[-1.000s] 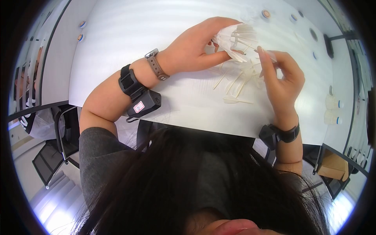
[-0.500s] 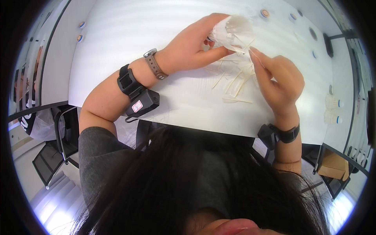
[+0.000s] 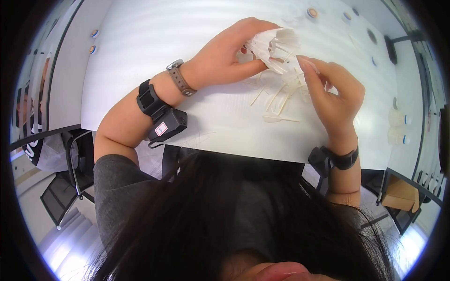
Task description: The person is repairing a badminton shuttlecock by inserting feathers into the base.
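Note:
A white feather shuttlecock (image 3: 274, 42) with a ragged, broken skirt is gripped in my left hand (image 3: 232, 58), its open end facing right. My left fingers wrap behind it, and the thumb lies along its near side. To the right, my right hand (image 3: 335, 91) is closed in a pinch, thumb against forefinger, close to the skirt's edge. Whatever lies between those fingertips is too small to make out. Below the shuttlecock, between the hands, several loose feather pieces (image 3: 283, 98) and thin quills are scattered on the white table (image 3: 225, 117).
Two shuttlecocks (image 3: 397, 126) lie at the table's right side. Round cork bases stand at the far side, one (image 3: 312, 13) near the middle, and two more corks (image 3: 93, 49) are at the left edge. A cardboard box (image 3: 400, 194) sits below right.
My left hand has tilted the shuttlecock slightly and shifted it a little down. My right hand's pinch remains near the skirt, with its fingertips slightly changed in position.

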`<state>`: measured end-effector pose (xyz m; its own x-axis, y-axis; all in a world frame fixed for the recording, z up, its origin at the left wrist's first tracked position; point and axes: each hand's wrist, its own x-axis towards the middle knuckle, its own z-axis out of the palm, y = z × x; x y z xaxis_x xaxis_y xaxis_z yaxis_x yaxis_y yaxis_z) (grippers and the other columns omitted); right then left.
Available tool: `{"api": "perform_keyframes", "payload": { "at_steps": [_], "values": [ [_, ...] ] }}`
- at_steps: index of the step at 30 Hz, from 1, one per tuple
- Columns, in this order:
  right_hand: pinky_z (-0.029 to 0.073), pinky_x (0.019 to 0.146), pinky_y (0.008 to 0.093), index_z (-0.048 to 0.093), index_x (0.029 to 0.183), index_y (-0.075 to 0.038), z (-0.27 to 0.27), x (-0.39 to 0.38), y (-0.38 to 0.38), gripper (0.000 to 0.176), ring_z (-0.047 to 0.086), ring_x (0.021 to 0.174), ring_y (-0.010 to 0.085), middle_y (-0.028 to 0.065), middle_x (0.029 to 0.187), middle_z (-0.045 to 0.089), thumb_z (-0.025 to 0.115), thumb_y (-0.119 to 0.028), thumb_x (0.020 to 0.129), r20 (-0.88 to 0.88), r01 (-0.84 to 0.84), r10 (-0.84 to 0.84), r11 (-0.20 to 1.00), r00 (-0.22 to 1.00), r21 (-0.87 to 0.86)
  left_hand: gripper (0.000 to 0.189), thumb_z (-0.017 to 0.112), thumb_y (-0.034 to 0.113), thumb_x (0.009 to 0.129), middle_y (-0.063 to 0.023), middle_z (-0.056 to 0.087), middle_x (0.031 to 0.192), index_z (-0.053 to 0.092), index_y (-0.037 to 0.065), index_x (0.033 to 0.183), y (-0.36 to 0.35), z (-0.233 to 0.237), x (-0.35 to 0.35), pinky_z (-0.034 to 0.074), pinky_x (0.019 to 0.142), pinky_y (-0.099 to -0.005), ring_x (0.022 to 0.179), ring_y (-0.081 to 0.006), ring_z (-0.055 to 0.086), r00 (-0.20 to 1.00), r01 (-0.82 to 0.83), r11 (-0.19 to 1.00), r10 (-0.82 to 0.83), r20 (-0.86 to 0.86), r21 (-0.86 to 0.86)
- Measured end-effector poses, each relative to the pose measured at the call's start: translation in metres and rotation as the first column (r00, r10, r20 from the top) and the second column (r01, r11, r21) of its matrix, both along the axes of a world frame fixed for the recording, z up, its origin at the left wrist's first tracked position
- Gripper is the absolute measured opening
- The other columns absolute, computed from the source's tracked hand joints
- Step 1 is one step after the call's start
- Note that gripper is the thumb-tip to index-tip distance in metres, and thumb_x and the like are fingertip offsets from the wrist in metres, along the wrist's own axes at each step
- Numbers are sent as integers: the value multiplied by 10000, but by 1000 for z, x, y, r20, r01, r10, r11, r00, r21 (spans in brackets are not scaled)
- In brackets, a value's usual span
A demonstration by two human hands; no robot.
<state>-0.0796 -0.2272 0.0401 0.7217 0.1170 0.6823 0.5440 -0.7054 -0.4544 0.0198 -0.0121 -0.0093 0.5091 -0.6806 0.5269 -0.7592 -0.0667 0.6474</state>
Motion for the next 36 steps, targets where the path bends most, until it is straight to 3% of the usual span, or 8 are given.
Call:
{"api": "perform_keyframes", "payload": {
  "at_steps": [4, 7, 15, 18, 21, 26, 32, 36],
  "values": [
    [340, 446, 266, 746, 839, -44, 2, -3, 1, 55, 459, 463, 125, 39, 541, 517, 772, -40, 791, -32, -11, 11, 1000, 999, -13, 613, 709, 78, 838, -103, 566, 1238, 441, 52, 1388, 1, -1, 2, 446, 972, -349, 1117, -228, 567, 998, 54, 999, -54, 11, 6],
    [352, 451, 276, 741, 845, -38, 3, -3, -1, 76, 467, 462, 150, 42, 544, 520, 775, -39, 777, -7, -48, 47, 994, 999, -102, 522, 720, 176, 829, -119, 592, 1204, 533, 61, 1303, -1, -5, 1, 490, 878, -349, 1034, -251, 599, 999, 12, 998, -15, -45, -60],
    [368, 460, 302, 736, 870, -32, 12, -4, -6, 118, 487, 482, 190, 50, 554, 516, 772, -39, 758, 31, -75, 85, 968, 996, -239, 493, 743, 131, 812, -100, 620, 1179, 554, 56, 1261, -1, 6, 7, 479, 881, -344, 1016, -245, 598, 982, 49, 997, -37, 187, -62],
    [361, 457, 293, 739, 857, -29, 8, -4, -6, 92, 482, 470, 159, 41, 562, 541, 776, -54, 776, 17, -73, 77, 982, 997, -173, 510, 765, 123, 808, -91, 633, 1185, 546, 61, 1265, -2, 10, 6, 480, 881, -340, 1010, -233, 602, 968, 62, 998, -52, 246, -33],
    [333, 452, 272, 740, 829, -25, 6, -7, -1, 74, 459, 457, 108, 24, 566, 565, 781, -77, 796, -143, -21, 28, 998, 989, 56, 512, 773, 115, 804, -93, 641, 1186, 550, 63, 1262, -3, 7, 5, 484, 879, -340, 1009, -236, 603, 977, 85, 995, -74, 201, -47],
    [252, 468, 220, 729, 779, -5, 2, -7, 2, 155, 351, 499, 34, -59, 505, 425, 776, -140, 838, -367, 43, 74, 953, 927, 301, 495, 733, 173, 818, -127, 632, 1149, 564, 58, 1268, -2, 3, -1, 510, 877, -361, 1014, -283, 626, 997, 71, 996, -68, 39, -61],
    [256, 469, 217, 718, 783, 4, -1, -6, 3, 164, 354, 492, 31, -57, 504, 439, 780, -140, 833, -411, 54, 96, 939, 906, 339, 534, 736, 195, 827, -125, 652, 1080, 527, 57, 1298, -2, 3, -4, 528, 811, -348, 916, -263, 657, 998, 64, 997, -62, 31, -47],
    [270, 470, 212, 695, 766, -14, 0, -5, 1, 145, 407, 494, 26, -42, 517, 497, 741, -120, 853, -314, 4, 80, 966, 946, 257, 564, 729, 214, 832, -115, 670, 1009, 495, 60, 1322, 0, 2, -5, 533, 752, -342, 828, -245, 665, 996, 75, 997, -74, -44, 28]
  ]
}}
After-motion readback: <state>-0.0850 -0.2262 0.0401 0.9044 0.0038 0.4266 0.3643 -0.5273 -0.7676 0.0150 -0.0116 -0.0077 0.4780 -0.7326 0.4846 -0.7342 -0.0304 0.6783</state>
